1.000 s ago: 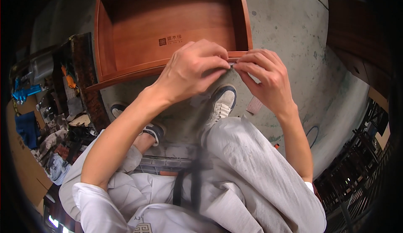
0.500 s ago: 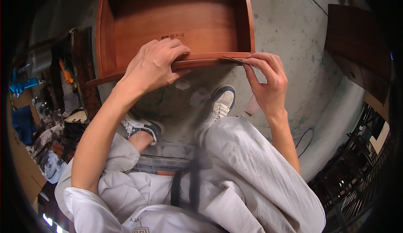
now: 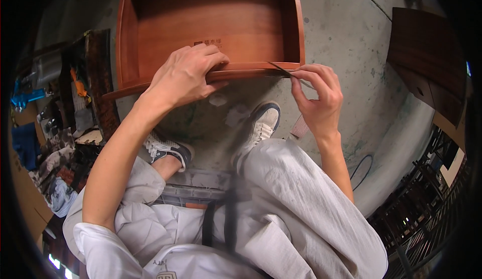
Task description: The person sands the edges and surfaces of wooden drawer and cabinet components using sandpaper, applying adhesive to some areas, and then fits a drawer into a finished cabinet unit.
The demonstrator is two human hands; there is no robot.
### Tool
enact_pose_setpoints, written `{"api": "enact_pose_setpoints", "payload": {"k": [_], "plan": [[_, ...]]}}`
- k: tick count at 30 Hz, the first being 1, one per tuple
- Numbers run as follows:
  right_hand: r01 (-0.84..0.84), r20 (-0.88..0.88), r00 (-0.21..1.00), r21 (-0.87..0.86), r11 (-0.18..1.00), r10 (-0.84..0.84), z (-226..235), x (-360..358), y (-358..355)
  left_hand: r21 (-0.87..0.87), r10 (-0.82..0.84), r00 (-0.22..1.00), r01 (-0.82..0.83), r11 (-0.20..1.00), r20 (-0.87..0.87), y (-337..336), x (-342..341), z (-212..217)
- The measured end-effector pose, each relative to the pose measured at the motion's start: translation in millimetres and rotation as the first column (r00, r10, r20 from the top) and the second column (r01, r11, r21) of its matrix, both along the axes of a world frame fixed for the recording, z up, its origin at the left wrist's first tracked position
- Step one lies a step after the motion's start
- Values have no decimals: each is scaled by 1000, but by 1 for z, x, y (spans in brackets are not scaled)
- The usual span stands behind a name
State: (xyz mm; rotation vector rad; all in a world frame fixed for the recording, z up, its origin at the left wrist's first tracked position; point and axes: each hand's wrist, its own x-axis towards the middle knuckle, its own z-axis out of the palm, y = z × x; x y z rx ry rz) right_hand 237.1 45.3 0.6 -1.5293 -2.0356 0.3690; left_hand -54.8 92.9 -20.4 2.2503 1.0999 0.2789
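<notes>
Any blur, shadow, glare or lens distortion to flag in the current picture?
Head view: fisheye bending and a black rim; shade along the far inside of the reddish-brown wooden drawer; small white glare patches at lower left; rightmost narrow black band at lower centre blurred.

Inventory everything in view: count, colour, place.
Rectangular wooden drawer: one, reddish-brown, upper centre.
Concrete floor: one, grey, around drawer.
Thin strip: one, dark, drawer's near edge.
Glossy object: one, blue, far left.
Elongated object: one, orange, left.
Crumpled cloths: several, navy and pale, left.
Panelled furniture: one, dark brown, upper right.
Rectangular slip: one, pinkish, floor.
Curved cord: one, dark, right.
Slatted furniture: several, dark, lower right.
Fabric trousers: one pair, pale, lower centre.
Laced shoes: two, white-and-navy, below drawer.
Left hand: one, gripping drawer.
Right hand: one, pinching strip.
</notes>
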Motion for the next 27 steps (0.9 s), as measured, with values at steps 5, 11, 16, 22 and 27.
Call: {"api": "enact_pose_setpoints", "payload": {"k": [5,11,16,22,27], "plan": [[-69,0,998,45,997,69,1,-14,-4,0,-4,1000,4,1000,-4,0,0,0],[-21,2,1000,59,998,21,-1,-16,-7,-1,-3,1000,3,1000,-16,0,0,0],[58,-2,998,44,997,-58,-5,-4,-7,-6,6,1000,-6,1000,11,-1,-1,-2],[41,12,999,53,998,-42,-4,-5,-8,-14,-2,1000,2,1000,-5,0,0,-1],[-28,4,1000,34,999,28,3,-10,-4,5,-1,1000,1,1000,-4,-1,0,0]]}}
